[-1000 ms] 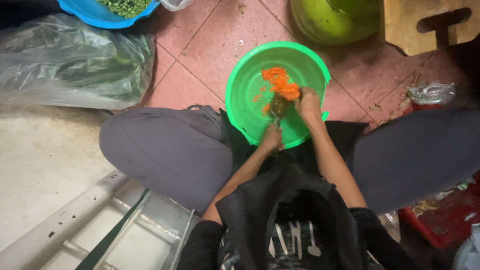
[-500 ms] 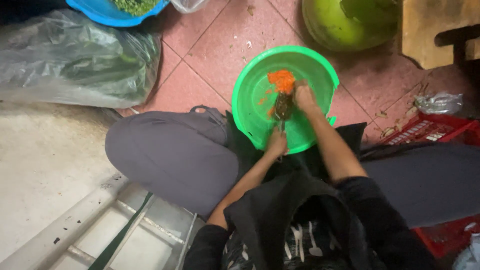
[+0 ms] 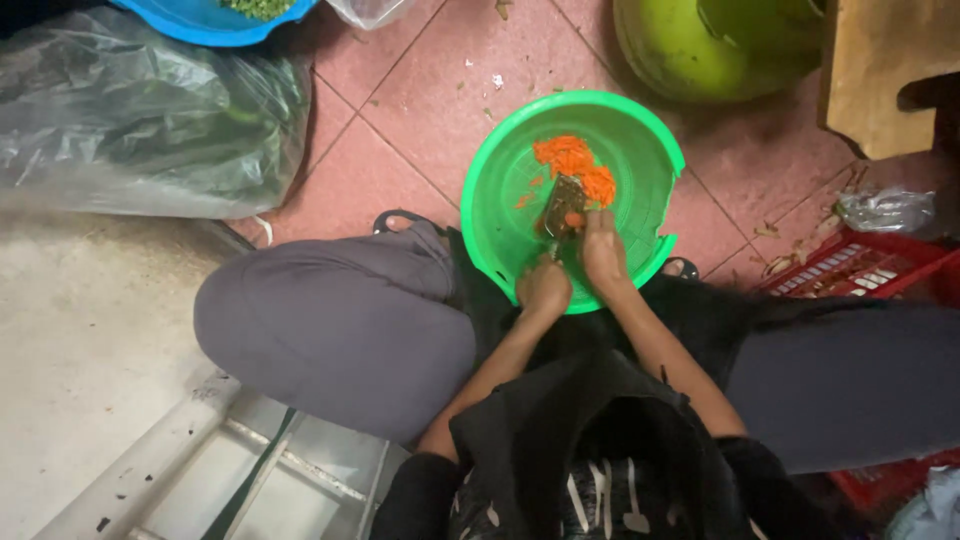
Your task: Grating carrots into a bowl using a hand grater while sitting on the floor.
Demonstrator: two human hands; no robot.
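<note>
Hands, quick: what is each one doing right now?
Left hand: closed on the grater handle.
Right hand: closed, pressing a carrot piece on the grater.

This is looking like a home or small cook's kitchen where food is being prepared on the floor. A person is squatting on a pink tiled floor [image 3: 440, 100] littered with vegetable scraps, working over a green plastic basin [image 3: 640, 150] that is holding a heap of grated orange vegetable [image 3: 572, 160]. A blue basin [image 3: 200, 18] of chopped greens is sitting at the top edge, a clear plastic bag [image 3: 140, 120] of leafy greens is lying beside it, and a red plastic crate [image 3: 860, 275] is standing at the right.
</note>
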